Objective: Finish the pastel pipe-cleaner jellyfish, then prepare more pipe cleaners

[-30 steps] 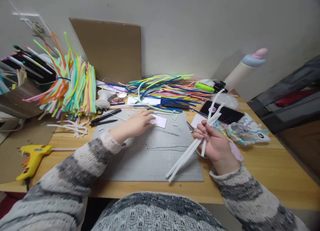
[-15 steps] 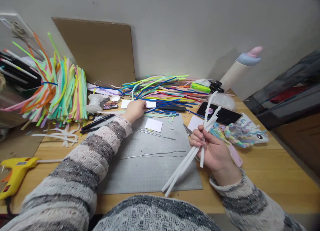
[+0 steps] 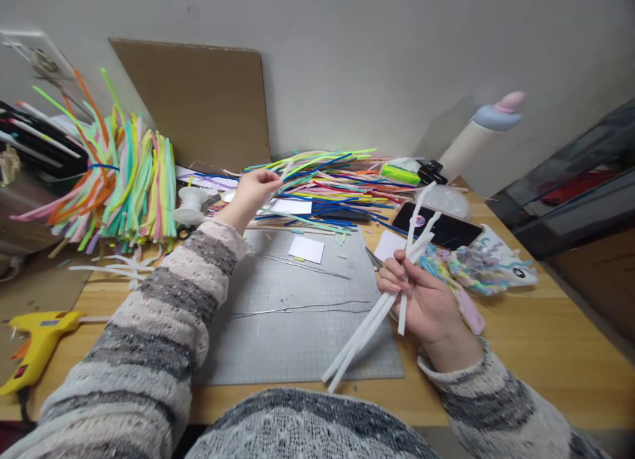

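Note:
My left hand [image 3: 256, 189] is raised over the far edge of the grey cutting mat [image 3: 307, 346], thumb and fingers pinched on a short visible length of whitish pipe cleaner [image 3: 287, 170]. Its other end is hard to make out against the pile. Behind it lies a heap of loose coloured pipe cleaners [image 3: 337, 181]. My right hand [image 3: 421, 300] is closed around several white pipe cleaners [image 3: 367, 327] above the mat's right side; they fan out above and below the fist. Thin wires [image 3: 302, 308] and a small white card [image 3: 306, 249] rest on the mat.
A yellow glue gun [image 3: 42, 343] lies at the left, below a tied bundle of pipe cleaners [image 3: 133, 181]. Near the right hand are scissors [image 3: 373, 257], a phone [image 3: 446, 227] and a pastel braided piece [image 3: 476, 267]. Cardboard [image 3: 198, 102] leans on the wall.
My left hand has lifted from the far pile and drawn left, with a whitish pipe cleaner now showing between its fingers. My right hand keeps its grip in nearly the same place.

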Motion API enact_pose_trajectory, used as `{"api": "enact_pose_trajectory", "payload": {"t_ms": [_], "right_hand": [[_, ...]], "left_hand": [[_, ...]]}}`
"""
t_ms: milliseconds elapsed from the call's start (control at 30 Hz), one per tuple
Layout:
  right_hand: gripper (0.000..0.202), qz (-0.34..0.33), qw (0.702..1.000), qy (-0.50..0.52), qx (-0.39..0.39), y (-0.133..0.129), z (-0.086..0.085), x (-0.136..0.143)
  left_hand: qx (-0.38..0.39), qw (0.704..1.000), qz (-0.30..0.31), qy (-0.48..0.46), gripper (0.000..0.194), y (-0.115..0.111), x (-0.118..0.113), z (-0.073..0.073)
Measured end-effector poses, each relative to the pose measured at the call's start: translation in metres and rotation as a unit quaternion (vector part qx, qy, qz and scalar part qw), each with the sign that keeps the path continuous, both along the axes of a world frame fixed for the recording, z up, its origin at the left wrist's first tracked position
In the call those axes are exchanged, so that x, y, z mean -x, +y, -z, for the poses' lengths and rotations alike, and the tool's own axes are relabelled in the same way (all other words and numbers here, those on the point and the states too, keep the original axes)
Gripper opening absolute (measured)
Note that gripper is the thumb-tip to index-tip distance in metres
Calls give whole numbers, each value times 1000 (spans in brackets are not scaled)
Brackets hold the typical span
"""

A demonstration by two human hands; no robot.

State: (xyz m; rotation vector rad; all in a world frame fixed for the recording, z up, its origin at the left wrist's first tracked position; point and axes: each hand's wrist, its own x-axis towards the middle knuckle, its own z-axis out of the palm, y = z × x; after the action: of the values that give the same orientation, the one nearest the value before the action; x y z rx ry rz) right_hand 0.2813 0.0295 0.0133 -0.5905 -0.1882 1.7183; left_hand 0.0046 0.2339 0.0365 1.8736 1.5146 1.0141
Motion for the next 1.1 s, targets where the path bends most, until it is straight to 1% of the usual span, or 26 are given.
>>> {"api": "enact_pose_trajectory", "payload": {"t_ms": [33,100,133,167,267,333,400,467,533,567,600,700,767,800,867,900,933,967,1000,1067,1100], "right_hand": [[8,0,1000,0,0,0,0,0],[8,0,1000,1,1,0,-1,0],[8,0,1000,1,1,-1,-1,0],[8,-1,1000,1,1,-1,0,0],[9,-1,1000,-4,-2,0,1,0],[10,-2,1000,-8,-2,1,3,0],[10,-4,1000,-12,-7,3,4,1],[8,-8,1000,-19,-14,5,4,2],[7,-15,999,-34,-13,6,3,3],[6,-18,999,-46,-13,7,1,3],[5,-19,998,-64,-16,7,-1,3],[1,-11,987,-149,-59,4,-15,7],[7,-17,973,-210,-97,1,-28,15],[10,-30,965,-234,-112,0,-35,21],[13,-67,954,-260,-135,-2,-48,36],[14,-89,949,-264,-146,-3,-53,45],[15,-107,945,-264,-158,-4,-57,55],[17,-126,941,-264,-169,-5,-59,64],[19,-139,936,-266,-185,-5,-61,72],[21,-140,925,-274,-223,-8,-64,86],[19,-129,919,-280,-244,-9,-66,91]], "left_hand": [[8,996,0,-92,6,1,4,-10],[17,968,8,-252,9,1,13,-28],[11,953,11,-303,12,0,18,-36],[-2,945,14,-328,13,-2,23,-44],[-48,935,11,-350,16,-10,35,-62],[-82,930,-4,-358,16,-16,40,-73],[-139,919,-22,-368,17,-23,44,-83],[-212,900,-39,-379,17,-32,45,-92],[-256,888,-50,-379,17,-42,45,-102],[-256,889,-49,-377,17,-48,44,-106],[-238,896,-42,-373,16,-55,43,-111],[-140,928,8,-346,15,-83,34,-122],[-72,946,66,-310,15,-107,22,-125],[-37,952,105,-287,13,-120,14,-124],[10,952,182,-245,10,-143,-5,-117],[23,950,216,-225,9,-152,-15,-111],[18,948,237,-213,9,-160,-24,-105],[-1,948,242,-205,7,-167,-32,-100],[-28,951,233,-199,6,-173,-38,-95],[-77,956,200,-202,6,-182,-46,-89],[-86,956,181,-216,6,-187,-47,-89]]}}
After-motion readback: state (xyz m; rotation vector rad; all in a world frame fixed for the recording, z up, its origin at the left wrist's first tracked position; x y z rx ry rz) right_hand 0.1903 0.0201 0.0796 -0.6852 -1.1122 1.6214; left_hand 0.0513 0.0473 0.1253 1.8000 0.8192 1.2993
